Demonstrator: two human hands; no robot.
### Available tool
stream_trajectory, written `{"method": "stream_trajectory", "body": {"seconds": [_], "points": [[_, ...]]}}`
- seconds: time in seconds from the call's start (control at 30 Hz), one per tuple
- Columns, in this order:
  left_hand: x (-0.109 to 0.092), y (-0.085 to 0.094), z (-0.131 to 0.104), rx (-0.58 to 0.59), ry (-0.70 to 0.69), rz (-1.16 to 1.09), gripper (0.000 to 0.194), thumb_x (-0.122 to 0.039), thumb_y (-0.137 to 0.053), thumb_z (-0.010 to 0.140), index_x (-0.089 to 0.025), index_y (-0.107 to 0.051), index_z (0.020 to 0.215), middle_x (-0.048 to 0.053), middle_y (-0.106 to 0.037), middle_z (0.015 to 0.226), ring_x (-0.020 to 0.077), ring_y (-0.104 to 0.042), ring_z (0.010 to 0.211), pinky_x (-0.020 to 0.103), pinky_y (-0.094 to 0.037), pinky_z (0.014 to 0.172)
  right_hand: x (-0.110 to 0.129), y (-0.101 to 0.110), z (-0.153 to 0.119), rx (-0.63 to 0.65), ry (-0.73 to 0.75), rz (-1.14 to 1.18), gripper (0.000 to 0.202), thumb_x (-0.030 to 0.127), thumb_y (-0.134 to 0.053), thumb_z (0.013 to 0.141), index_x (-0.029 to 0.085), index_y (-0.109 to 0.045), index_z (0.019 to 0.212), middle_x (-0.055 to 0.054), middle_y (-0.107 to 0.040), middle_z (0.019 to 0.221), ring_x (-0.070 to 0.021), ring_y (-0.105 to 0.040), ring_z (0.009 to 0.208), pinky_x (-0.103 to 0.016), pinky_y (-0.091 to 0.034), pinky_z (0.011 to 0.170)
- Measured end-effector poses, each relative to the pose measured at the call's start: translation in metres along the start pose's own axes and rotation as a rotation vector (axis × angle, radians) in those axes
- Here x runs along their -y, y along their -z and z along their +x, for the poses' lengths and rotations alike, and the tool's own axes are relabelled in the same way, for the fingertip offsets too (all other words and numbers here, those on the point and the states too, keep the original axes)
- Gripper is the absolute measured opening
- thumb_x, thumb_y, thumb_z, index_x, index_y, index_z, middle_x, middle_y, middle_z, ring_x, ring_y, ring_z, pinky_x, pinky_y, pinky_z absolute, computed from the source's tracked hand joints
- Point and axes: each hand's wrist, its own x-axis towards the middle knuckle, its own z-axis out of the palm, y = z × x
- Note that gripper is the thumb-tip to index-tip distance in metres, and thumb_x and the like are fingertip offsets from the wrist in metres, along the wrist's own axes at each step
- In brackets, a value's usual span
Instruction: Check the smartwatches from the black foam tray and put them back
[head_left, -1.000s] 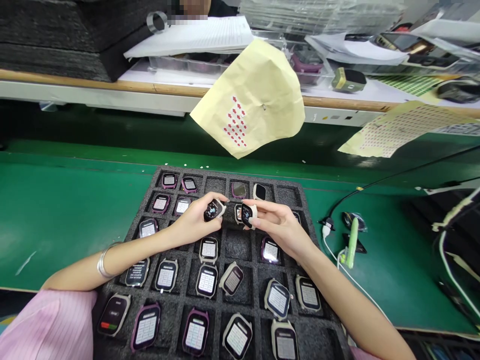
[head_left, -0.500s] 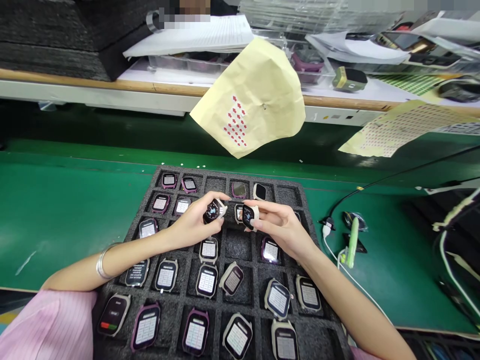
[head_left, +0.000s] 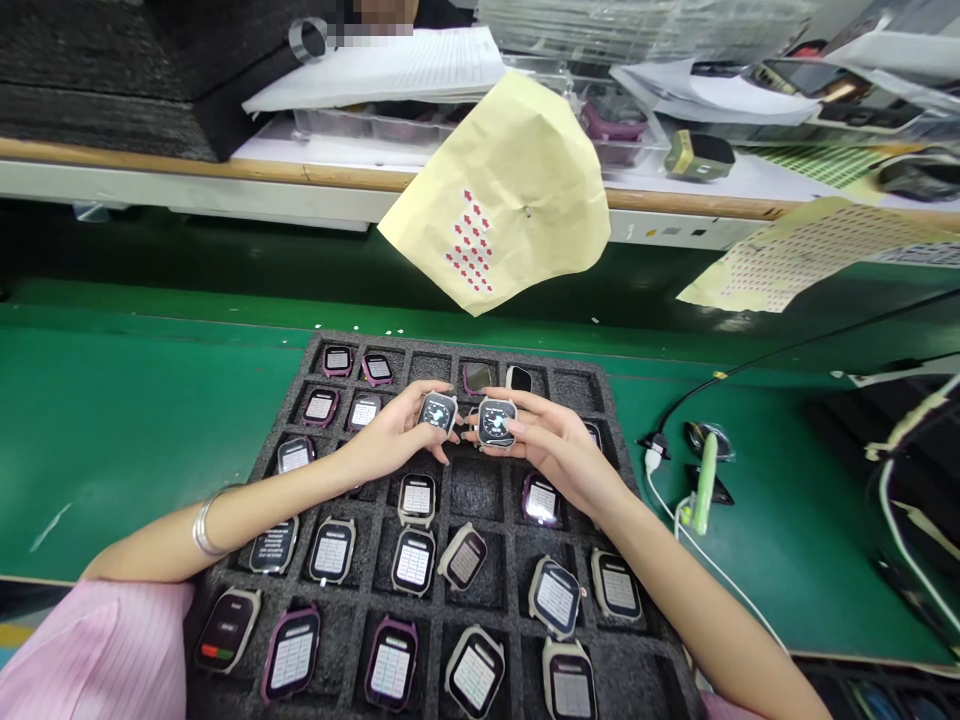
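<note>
My left hand is closed on a light-framed smartwatch body, its lit screen showing a dial with a bluish figure. Close beside it, my right hand grips a second smartwatch with a similar lit dial, the thumb at the screen's right side. Neither watch has a strap that I can see. Both are held above a black foam tray divided into square pockets. Many pockets hold watch bodies with purple or pale frames, such as a purple one and a pale one. My hands and forearms hide some pockets.
A shelf edge runs across the back, with a yellow sticker sheet of red arrows hanging over it. Right of the tray, a white cable and a light green tool lie on the green mat. Black foam blocks stand upper left.
Both held watches have turned so their screens face me more squarely. The right one shifted slightly up; the left one moved a little right and up. The tray stays as it was.
</note>
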Motion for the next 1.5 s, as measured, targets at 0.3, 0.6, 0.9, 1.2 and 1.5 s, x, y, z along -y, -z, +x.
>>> {"method": "stream_trajectory", "body": {"seconds": [0.3, 0.6, 0.9, 1.2, 1.5], "points": [[0.000, -0.003, -0.002, 0.012, 0.003, -0.153, 0.038, -0.011, -0.052, 0.078, -0.016, -0.052, 0.115, 0.005, -0.064, 0.092, 0.0175, -0.064, 0.083, 0.033, -0.059, 0.069, -0.006, 0.001, -0.001, 0.007, 0.074, -0.036, 0.040, 0.018, -0.069, 0.083, 0.019, -0.062, 0.122, -0.010, -0.073, 0.105, -0.0273, -0.070, 0.096, -0.037, -0.061, 0.075], [-0.001, -0.003, -0.003, 0.047, -0.061, -0.083, 0.037, -0.013, -0.054, 0.080, -0.017, -0.052, 0.116, 0.003, -0.063, 0.092, 0.0152, -0.064, 0.080, 0.030, -0.060, 0.068, -0.007, 0.001, -0.002, -0.002, 0.106, -0.092, 0.041, 0.018, -0.069, 0.084, 0.019, -0.061, 0.124, -0.010, -0.073, 0.105, -0.0268, -0.070, 0.096, -0.037, -0.061, 0.076], [0.001, -0.003, -0.004, 0.061, -0.097, -0.087, 0.031, -0.018, -0.059, 0.085, -0.018, -0.052, 0.115, 0.005, -0.064, 0.095, 0.0163, -0.064, 0.084, 0.029, -0.061, 0.067, -0.006, -0.001, -0.004, -0.018, 0.108, -0.105, 0.042, 0.022, -0.067, 0.086, 0.018, -0.059, 0.127, -0.010, -0.073, 0.103, -0.0270, -0.069, 0.098, -0.038, -0.062, 0.075], [0.001, -0.003, -0.002, 0.045, -0.129, -0.063, 0.029, -0.020, -0.063, 0.084, -0.017, -0.051, 0.110, 0.005, -0.064, 0.093, 0.0167, -0.065, 0.083, 0.028, -0.061, 0.063, -0.007, 0.001, -0.003, -0.010, 0.107, -0.054, 0.042, 0.026, -0.065, 0.088, 0.021, -0.056, 0.129, -0.008, -0.073, 0.105, -0.0260, -0.068, 0.099, -0.042, -0.059, 0.081], [-0.001, 0.008, 0.009, 0.018, -0.138, 0.100, 0.060, -0.011, -0.069, 0.072, -0.021, -0.038, 0.123, 0.006, -0.059, 0.102, 0.0202, -0.065, 0.094, 0.034, -0.058, 0.078, 0.001, 0.010, -0.004, -0.030, 0.076, -0.015, 0.050, 0.029, -0.070, 0.085, 0.023, -0.052, 0.132, -0.008, -0.070, 0.110, -0.0254, -0.067, 0.100, -0.047, -0.052, 0.093]]}}
